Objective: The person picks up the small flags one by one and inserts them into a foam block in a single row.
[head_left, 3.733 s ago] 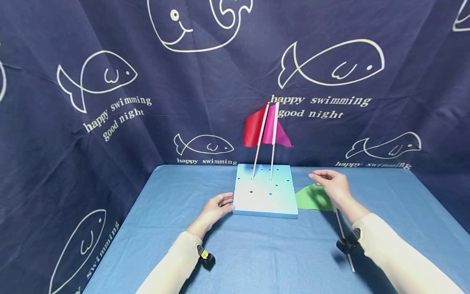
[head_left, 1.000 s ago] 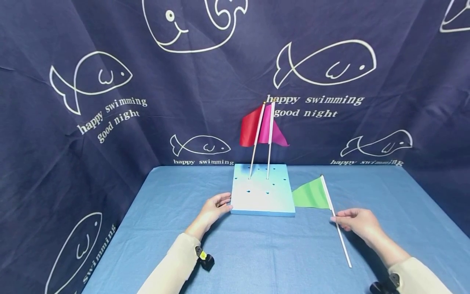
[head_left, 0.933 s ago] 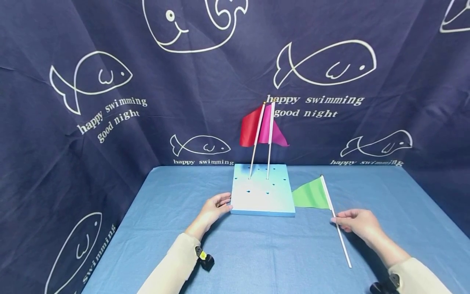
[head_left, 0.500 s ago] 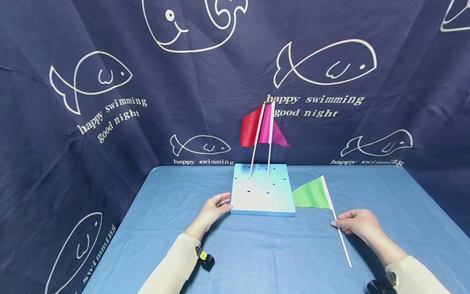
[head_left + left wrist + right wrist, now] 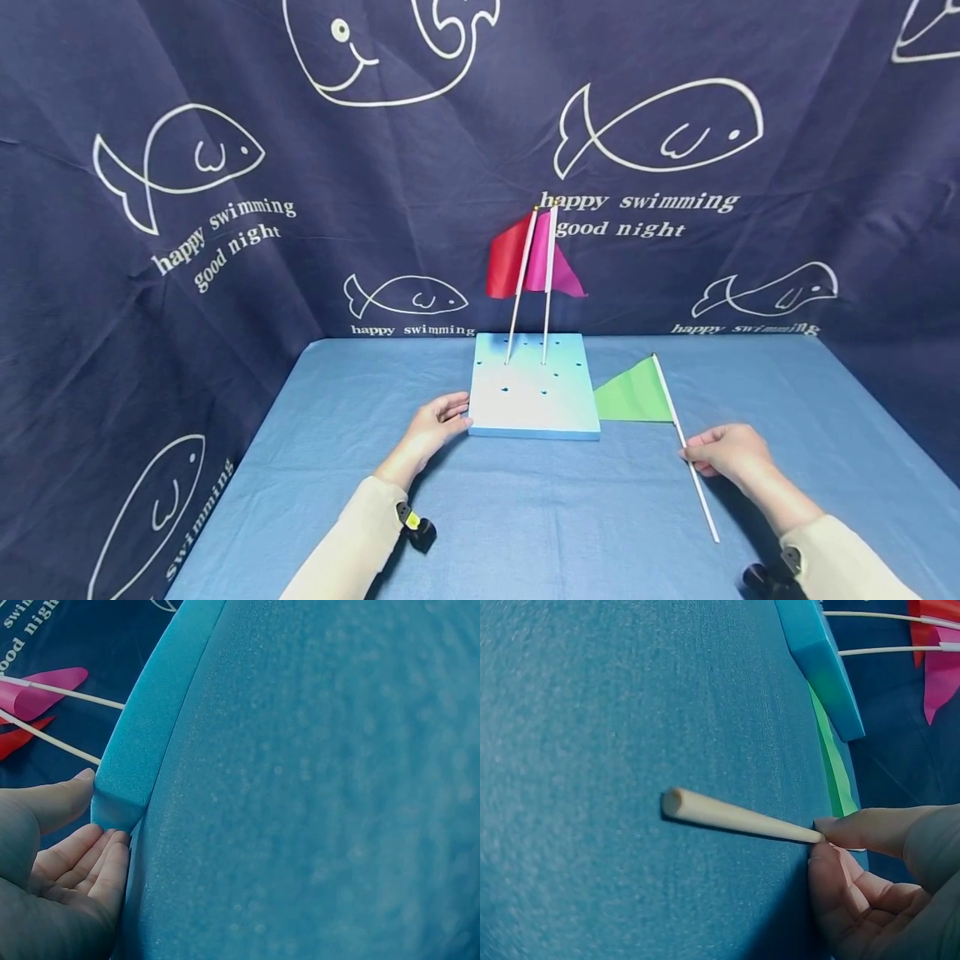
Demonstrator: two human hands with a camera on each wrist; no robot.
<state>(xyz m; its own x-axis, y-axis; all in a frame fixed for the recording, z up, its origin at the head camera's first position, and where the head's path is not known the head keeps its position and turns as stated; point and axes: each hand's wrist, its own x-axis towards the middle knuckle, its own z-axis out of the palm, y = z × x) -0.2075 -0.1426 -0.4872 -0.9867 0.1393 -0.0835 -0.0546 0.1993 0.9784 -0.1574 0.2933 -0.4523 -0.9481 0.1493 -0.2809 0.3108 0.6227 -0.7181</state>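
In the head view my left hand (image 5: 431, 429) touches the left side of a light blue foam board (image 5: 532, 412), near its front corner; its fingers are nearly straight in the left wrist view. My right hand (image 5: 729, 452) pinches the white stick (image 5: 701, 496) of a green flag (image 5: 637, 393) between thumb and fingers. That flag lies on the table right of the board, its cloth reaching the board's right edge. In the right wrist view the stick's wooden end (image 5: 705, 811) points away from my fingers. A red flag (image 5: 508, 260) and a magenta flag (image 5: 561, 271) stand in board holes, leaning slightly.
Several small holes dot the board, including a front one (image 5: 505, 389). A blue cloth (image 5: 525, 517) covers the table. Behind it hangs a dark blue curtain (image 5: 420, 192) with white fish drawings and lettering.
My right hand has come back and down from above the green flag's cloth to its stick and now pinches it. My left hand stays at the board. The view has shifted slightly.
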